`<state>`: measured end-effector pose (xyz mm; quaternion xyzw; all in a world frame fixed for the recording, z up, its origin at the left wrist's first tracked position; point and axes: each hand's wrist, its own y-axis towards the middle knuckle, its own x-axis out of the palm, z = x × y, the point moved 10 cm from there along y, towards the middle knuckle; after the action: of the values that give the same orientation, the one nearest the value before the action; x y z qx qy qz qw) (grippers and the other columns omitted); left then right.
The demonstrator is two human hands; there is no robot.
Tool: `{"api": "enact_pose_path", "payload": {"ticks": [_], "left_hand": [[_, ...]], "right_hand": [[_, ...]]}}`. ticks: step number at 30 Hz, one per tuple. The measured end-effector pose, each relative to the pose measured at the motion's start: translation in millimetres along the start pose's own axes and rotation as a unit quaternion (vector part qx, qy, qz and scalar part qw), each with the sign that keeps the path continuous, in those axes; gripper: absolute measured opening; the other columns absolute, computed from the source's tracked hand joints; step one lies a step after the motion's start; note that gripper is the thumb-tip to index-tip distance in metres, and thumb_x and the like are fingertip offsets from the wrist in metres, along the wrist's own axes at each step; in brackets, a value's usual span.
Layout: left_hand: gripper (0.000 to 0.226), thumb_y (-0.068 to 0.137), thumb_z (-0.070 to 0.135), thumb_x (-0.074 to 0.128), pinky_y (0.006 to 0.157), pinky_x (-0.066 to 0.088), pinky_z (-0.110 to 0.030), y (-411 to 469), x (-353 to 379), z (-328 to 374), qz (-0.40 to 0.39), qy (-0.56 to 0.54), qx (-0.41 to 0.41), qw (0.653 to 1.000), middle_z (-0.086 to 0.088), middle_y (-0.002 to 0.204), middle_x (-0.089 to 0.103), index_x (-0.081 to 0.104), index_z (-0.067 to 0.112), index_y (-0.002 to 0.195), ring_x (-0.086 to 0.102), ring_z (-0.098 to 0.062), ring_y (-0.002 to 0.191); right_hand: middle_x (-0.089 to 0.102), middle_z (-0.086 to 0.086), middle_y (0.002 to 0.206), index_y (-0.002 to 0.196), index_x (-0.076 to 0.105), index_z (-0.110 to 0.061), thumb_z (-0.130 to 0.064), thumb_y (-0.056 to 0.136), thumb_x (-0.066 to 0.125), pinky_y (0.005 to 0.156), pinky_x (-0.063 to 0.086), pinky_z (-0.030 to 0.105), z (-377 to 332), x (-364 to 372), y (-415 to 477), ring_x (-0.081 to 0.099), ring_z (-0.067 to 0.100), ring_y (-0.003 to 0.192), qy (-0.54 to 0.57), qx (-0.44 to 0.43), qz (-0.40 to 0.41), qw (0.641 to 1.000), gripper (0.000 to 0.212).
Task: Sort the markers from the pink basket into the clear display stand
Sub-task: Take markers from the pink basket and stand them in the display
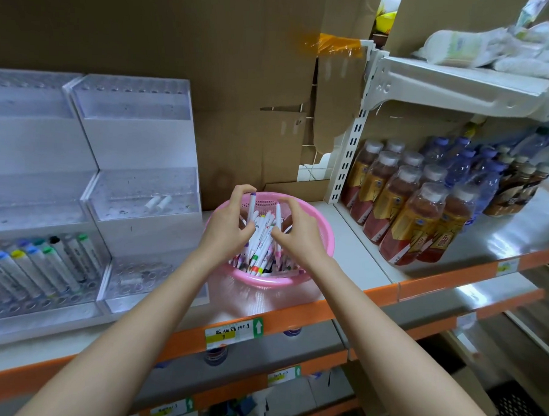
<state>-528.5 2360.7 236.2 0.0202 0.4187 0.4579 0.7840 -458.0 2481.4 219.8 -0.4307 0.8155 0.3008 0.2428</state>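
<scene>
The markers (261, 235) look light, stiff and smooth-barrelled, likely to slip past each other, so a bunch is best clasped round the barrels. The left grip (230, 226) and right grip (298, 237) curl round an upright bunch between them, over the pink basket (323, 241). The clear display stand (141, 202) lies beyond the left grip.

Basket (323, 241) pink, fine grid of holes in wall. Markers (261, 235) in it: white barrels, caps/bands purple, green, orange. Display stand (136, 183) clear w/ white steps. Stand pens (44, 260): pale bodies, caps blue, yellow, green, black. Shelf edge (297, 314) orange; label (226, 335) white + yellow, green arrow tab. Cardboard (179, 46) brown. Bottles (401, 219) amber, white caps; water bottles (470, 159) blue caps.
</scene>
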Motion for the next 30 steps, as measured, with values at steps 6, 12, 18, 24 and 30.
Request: {"api": "enact_pose_path", "payload": {"ticks": [6, 12, 18, 24, 30], "left_hand": [[0.050, 0.085, 0.006, 0.062, 0.061, 0.050, -0.023, -15.4, -42.2, 16.5, 0.091, -0.008, 0.030, 0.995, 0.010, 0.076, 0.053, 0.041, 0.022, 0.128, 0.058, -0.008, 0.069], [0.051, 0.083, 0.002, 0.062, 0.059, 0.046, -0.013, -41.9, -93.6, 14.1, 0.157, 0.009, 0.036, 0.987, 0.014, 0.073, 0.049, 0.043, 0.020, 0.128, 0.057, -0.002, 0.064], [0.051, 0.084, 0.003, 0.062, 0.062, 0.055, -0.029, -73.2, -141.0, -2.1, 0.185, 0.033, 0.021, 0.982, 0.008, 0.076, 0.053, 0.040, 0.022, 0.127, 0.062, -0.013, 0.065], [0.049, 0.084, 0.002, 0.062, 0.059, 0.050, -0.021, -99.0, -193.6, -27.5, 0.210, 0.048, -0.007, 0.977, 0.001, 0.081, 0.055, 0.043, 0.016, 0.127, 0.060, -0.013, 0.065], [0.049, 0.085, 0.005, 0.065, 0.066, 0.054, -0.029, -113.5, -232.5, -53.5, 0.201, 0.039, -0.033, 0.978, -0.001, 0.084, 0.058, 0.042, 0.018, 0.126, 0.063, -0.015, 0.071]], "right_hand": [[0.057, -0.009, 0.065, 0.129, 0.046, -0.026, -0.009, 0.084, 0.063, 0.062, 0.053, 0.037, -47.1, -4.0, -8.4, 0.060, 0.013, 0.061, 0.027, -0.074, 0.039, 0.996, 0.051], [0.060, -0.001, 0.068, 0.130, 0.046, -0.027, -0.004, 0.084, 0.060, 0.066, 0.053, 0.039, -88.4, 9.9, -16.5, 0.061, 0.015, 0.065, 0.068, -0.116, 0.042, 0.990, 0.053], [0.057, -0.006, 0.068, 0.131, 0.045, -0.023, -0.007, 0.084, 0.062, 0.063, 0.046, 0.026, -133.1, 36.4, -21.8, 0.058, 0.011, 0.064, 0.089, -0.145, 0.040, 0.985, 0.053], [0.056, -0.007, 0.064, 0.131, 0.045, -0.022, -0.005, 0.085, 0.063, 0.062, 0.048, 0.026, -172.9, 77.5, -31.5, 0.059, 0.012, 0.061, 0.102, -0.165, 0.007, 0.981, 0.053], [0.052, -0.009, 0.066, 0.133, 0.044, -0.020, -0.004, 0.087, 0.064, 0.062, 0.047, 0.029, -204.7, 112.3, -36.9, 0.059, 0.015, 0.063, 0.098, -0.168, -0.009, 0.981, 0.053]]}}
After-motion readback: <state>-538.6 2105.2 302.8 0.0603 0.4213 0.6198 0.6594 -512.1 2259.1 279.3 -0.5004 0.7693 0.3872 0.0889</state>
